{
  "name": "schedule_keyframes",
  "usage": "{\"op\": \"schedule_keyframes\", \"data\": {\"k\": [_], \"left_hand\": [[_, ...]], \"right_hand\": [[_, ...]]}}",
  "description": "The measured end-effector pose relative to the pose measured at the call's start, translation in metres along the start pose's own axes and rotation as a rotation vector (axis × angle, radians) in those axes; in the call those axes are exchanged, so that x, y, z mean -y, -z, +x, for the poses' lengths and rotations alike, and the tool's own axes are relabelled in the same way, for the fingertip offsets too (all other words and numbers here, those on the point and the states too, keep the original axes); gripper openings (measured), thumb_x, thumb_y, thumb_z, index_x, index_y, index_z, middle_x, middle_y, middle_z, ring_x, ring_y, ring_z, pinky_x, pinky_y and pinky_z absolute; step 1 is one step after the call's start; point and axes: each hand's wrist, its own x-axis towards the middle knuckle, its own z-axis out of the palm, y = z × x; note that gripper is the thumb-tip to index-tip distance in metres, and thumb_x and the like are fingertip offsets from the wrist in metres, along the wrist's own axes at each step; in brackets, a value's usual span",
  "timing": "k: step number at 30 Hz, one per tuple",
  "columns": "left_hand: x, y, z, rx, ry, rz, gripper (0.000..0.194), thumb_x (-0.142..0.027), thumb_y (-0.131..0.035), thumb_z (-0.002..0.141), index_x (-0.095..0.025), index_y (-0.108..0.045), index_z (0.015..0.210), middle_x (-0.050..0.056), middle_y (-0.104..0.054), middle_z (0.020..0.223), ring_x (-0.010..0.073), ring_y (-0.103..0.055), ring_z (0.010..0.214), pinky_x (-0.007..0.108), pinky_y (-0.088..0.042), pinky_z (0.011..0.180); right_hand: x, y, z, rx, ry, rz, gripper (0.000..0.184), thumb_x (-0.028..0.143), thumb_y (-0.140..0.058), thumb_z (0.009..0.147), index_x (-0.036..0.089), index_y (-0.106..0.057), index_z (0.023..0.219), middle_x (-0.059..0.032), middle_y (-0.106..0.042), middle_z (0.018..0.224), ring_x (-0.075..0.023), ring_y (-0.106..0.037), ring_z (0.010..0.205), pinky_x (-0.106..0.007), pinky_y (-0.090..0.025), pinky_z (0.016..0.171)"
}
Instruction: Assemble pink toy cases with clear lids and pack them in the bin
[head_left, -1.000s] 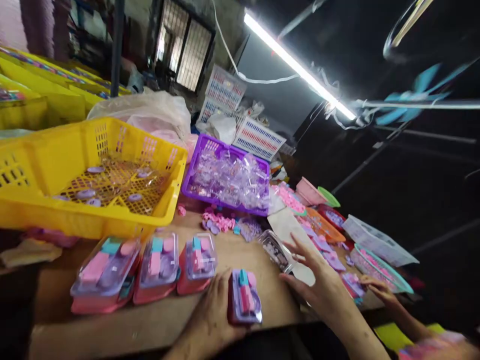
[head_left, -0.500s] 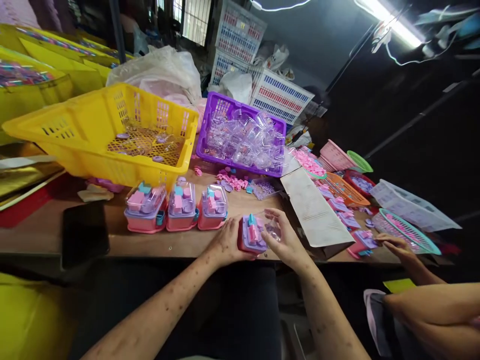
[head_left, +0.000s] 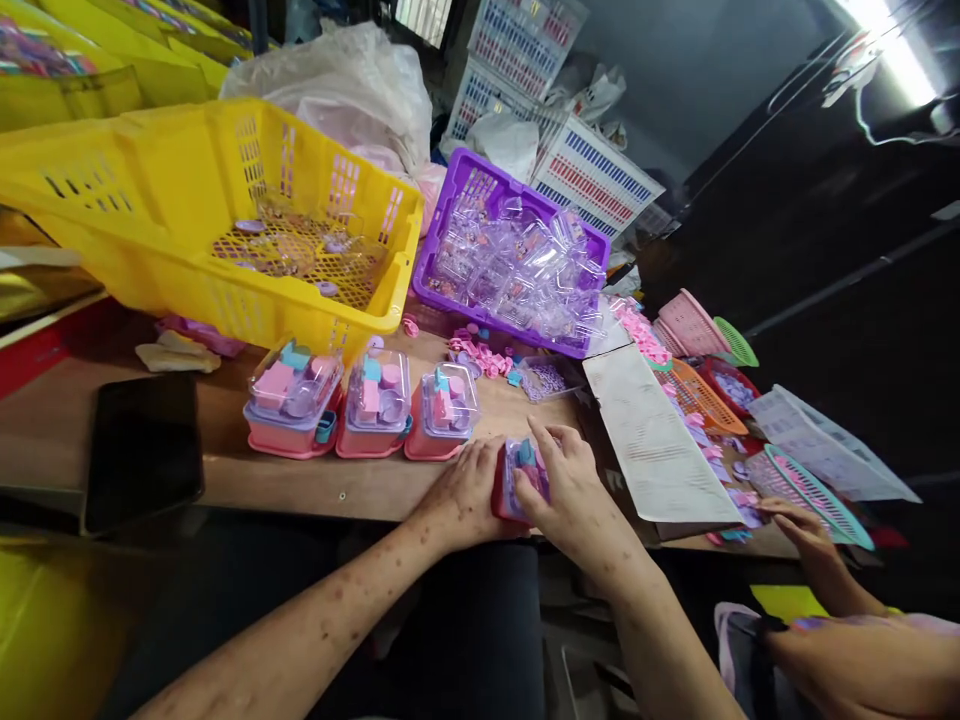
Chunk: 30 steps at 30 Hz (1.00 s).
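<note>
At the front edge of the table I have a small pink and lilac toy box (head_left: 507, 492) with blue and pink pieces on top. My left hand (head_left: 466, 495) wraps its left side and steadies it. From the right, my right hand (head_left: 574, 485) grips a clear plastic cover (head_left: 534, 462) over the top pieces, thumb and fingers on either side. Whether the cover is fully seated is hidden by the fingers. To the left stand three similar covered toy boxes: one at the far left (head_left: 294, 400), a middle one (head_left: 375, 405) and the nearest one (head_left: 444, 412).
A purple basket (head_left: 504, 335) of clear covers and a yellow basket (head_left: 300, 290) stand behind. Small pink parts (head_left: 480, 357) lie between. A black phone (head_left: 142, 450) lies left. A cardboard piece (head_left: 652, 430) stands right, beyond it a co-worker's hand (head_left: 799, 525) and coloured baskets.
My right hand has brought the clear cover leftward from beside the toy box onto its top. My left hand stays on the box. The camera view has shifted.
</note>
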Motion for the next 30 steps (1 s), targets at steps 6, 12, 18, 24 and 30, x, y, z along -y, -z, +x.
{"op": "schedule_keyframes", "data": {"k": [6,12,18,24,30], "left_hand": [[0.001,0.0,0.0,0.0,-0.01,-0.01,0.131,-0.042,-0.109,0.064,-0.025,-0.025,0.163,0.02,-0.051,0.162,0.0431,-0.053,0.154,0.065,-0.045,0.131],[-0.002,0.002,0.001,0.028,0.047,0.005,0.132,-0.04,-0.109,0.065,-0.025,-0.021,0.163,0.022,-0.051,0.161,0.0456,-0.052,0.154,0.069,-0.045,0.13],[-0.003,0.003,0.002,0.024,0.039,-0.014,0.134,-0.039,-0.108,0.066,-0.027,-0.017,0.163,0.022,-0.05,0.162,0.0448,-0.052,0.155,0.067,-0.049,0.127],[-0.001,0.001,0.001,0.037,0.048,0.026,0.128,-0.047,-0.105,0.071,-0.023,-0.021,0.164,0.025,-0.05,0.161,0.0485,-0.053,0.153,0.068,-0.049,0.125],[0.002,0.001,0.002,0.055,0.045,0.066,0.121,-0.045,-0.103,0.075,-0.019,-0.022,0.162,0.025,-0.048,0.161,0.0473,-0.049,0.155,0.066,-0.045,0.127]], "right_hand": [[0.007,0.007,0.008,0.079,-0.011,-0.143,0.065,0.028,-0.054,0.103,0.0,-0.052,0.161,-0.0297,-0.059,0.14,-0.0439,-0.058,0.128,-0.069,-0.055,0.111],[0.017,0.021,0.023,0.185,0.109,-0.249,0.061,0.023,-0.049,0.103,-0.005,-0.052,0.157,-0.0315,-0.064,0.139,-0.0433,-0.059,0.128,-0.064,-0.059,0.108],[0.02,0.023,0.036,0.214,0.121,-0.298,0.057,0.02,-0.048,0.1,-0.006,-0.058,0.15,-0.0304,-0.068,0.132,-0.0416,-0.064,0.124,-0.06,-0.059,0.106],[0.02,0.022,0.038,0.337,-0.02,-0.221,0.057,0.028,-0.049,0.099,0.002,-0.059,0.15,-0.0284,-0.067,0.13,-0.0458,-0.062,0.128,-0.068,-0.056,0.106],[0.022,0.021,0.039,0.48,-0.211,-0.16,0.055,0.031,-0.053,0.099,0.014,-0.054,0.151,-0.0243,-0.062,0.135,-0.0417,-0.061,0.131,-0.059,-0.056,0.109]]}}
